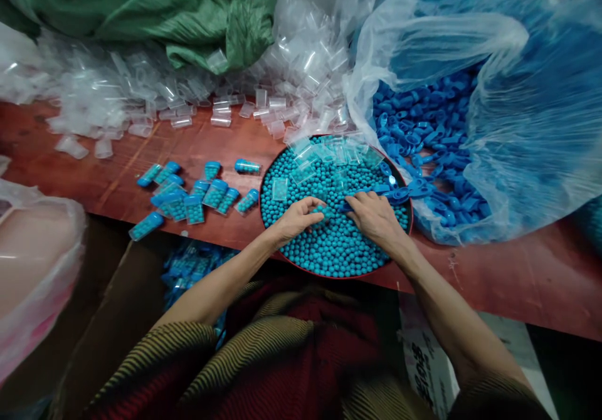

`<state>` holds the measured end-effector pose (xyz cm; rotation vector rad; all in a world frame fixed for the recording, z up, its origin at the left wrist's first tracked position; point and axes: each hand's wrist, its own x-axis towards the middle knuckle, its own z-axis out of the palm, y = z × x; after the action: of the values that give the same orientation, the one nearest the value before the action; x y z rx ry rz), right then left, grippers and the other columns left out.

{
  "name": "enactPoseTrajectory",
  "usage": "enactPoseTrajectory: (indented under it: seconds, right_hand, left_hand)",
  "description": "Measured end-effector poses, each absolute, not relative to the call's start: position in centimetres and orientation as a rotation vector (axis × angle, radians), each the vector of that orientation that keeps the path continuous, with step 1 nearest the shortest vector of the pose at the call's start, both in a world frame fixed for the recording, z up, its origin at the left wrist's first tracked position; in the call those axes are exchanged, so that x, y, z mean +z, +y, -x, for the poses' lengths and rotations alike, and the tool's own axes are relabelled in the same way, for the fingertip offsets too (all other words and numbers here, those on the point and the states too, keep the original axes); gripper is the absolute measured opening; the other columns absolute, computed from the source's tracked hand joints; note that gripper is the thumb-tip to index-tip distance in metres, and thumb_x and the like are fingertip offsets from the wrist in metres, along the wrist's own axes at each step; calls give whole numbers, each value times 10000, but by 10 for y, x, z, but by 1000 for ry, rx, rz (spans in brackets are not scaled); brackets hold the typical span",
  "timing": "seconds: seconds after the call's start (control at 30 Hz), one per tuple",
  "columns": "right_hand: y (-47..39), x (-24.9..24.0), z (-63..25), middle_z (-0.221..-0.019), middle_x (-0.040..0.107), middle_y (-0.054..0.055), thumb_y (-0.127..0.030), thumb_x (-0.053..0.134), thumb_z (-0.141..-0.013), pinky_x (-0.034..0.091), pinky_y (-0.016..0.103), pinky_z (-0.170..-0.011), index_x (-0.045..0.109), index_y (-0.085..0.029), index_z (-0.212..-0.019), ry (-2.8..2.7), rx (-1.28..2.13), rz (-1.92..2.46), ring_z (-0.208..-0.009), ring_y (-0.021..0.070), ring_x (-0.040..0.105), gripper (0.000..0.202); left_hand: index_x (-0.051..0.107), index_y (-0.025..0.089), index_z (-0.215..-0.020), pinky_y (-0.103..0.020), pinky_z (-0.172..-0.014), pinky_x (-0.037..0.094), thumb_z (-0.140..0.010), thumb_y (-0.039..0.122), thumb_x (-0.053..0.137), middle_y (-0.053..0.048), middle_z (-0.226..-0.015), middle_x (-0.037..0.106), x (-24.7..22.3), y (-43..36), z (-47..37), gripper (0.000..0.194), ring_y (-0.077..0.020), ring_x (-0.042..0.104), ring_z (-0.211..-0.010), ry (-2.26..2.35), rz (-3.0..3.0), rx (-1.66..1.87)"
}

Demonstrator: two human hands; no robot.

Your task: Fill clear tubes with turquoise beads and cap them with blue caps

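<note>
A round red-rimmed tray full of small blue balls lies in front of me. Over its middle, my left hand is closed around a small clear tube with blue balls in it. To the right, my right hand has its fingers wrapped on a blue plastic cap, partly hidden by the fingers. More blue caps rest at the tray's right edge. Several clear empty tubes lie on top of the balls.
Filled, capped tubes lie left of the tray on the red table. Behind are heaps of clear tubes and a green cloth sack. A plastic bag spills blue caps at right; capped tubes lie below the table edge.
</note>
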<state>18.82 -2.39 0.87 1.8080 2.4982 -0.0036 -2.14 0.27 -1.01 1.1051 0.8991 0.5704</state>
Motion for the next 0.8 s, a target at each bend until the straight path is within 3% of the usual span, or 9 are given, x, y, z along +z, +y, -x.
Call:
enactPoseTrajectory:
  seconds: [0.1, 0.27, 0.37, 0.47, 0.67, 0.8]
  right_hand:
    - [-19, 0, -187, -914, 656, 126, -273, 489, -880, 368, 352, -730, 637, -151, -952, 2479, -51, -1878, -878, 274, 555, 205]
    - [-26, 2, -187, -1055, 672, 117, -280, 392, -922, 446, 337, -812, 565, -160, -1171, 2772, -503, -2046, -962, 235, 608, 326]
    - [-31, 6, -181, -1021, 691, 96, -311, 435, -904, 486, 325, -768, 580, -174, -1123, 2796, -774, -2005, -911, 224, 644, 297]
    - [-35, 10, -175, -916, 698, 92, -328, 498, -871, 500, 327, -698, 582, -164, -1083, 2729, -667, -2122, -817, 237, 663, 280]
    - [-50, 18, -159, -1057, 681, 135, -208, 375, -912, 525, 325, -720, 483, -150, -1300, 2905, -317, -1951, -896, 231, 663, 407]
    - [-54, 16, -154, -1089, 681, 122, -236, 371, -931, 540, 328, -754, 486, -167, -1324, 3055, -529, -1962, -941, 217, 659, 415]
  left_hand:
    - [504, 146, -1000, -180, -475, 349, -689, 397, 694, -36, -812, 636, -12, 3, 23, 443, -97, 551, -631, 849, -1022, 541]
    - [496, 170, -983, -177, -475, 372, -682, 412, 716, 2, -798, 586, -10, 2, 22, 445, -90, 549, -623, 772, -1052, 583]
    - [482, 179, -972, -177, -464, 382, -701, 398, 698, 25, -775, 543, -7, 1, 21, 410, -91, 556, -612, 776, -1107, 622]
    - [465, 182, -995, -174, -439, 347, -734, 400, 671, 25, -775, 557, -4, -2, 21, 397, -77, 549, -562, 770, -1119, 607]
    - [479, 188, -1033, -193, -509, 408, -657, 453, 757, 28, -761, 569, -3, -3, 23, 537, -87, 573, -584, 617, -952, 586]
    - [496, 189, -1023, -185, -496, 408, -660, 442, 761, 25, -779, 565, -4, -4, 23, 516, -77, 551, -577, 631, -950, 607]
